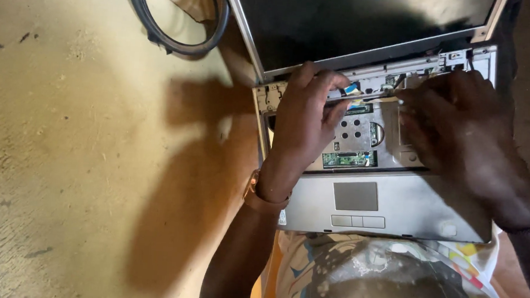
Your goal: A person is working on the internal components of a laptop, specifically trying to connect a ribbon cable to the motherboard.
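Silver laptop (pixel 389 207) rests on the person's lap, keyboard removed, dark screen (pixel 368 21) pointing away, long axis left to right. Left hand (pixel 302 124) fingers pinch a thin strip (pixel 364 95) lying crosswise near the hinge. Right hand (pixel 459 126) fingers press together on the strip's other end. A small white label (pixel 282 217) sits at the front-left corner.
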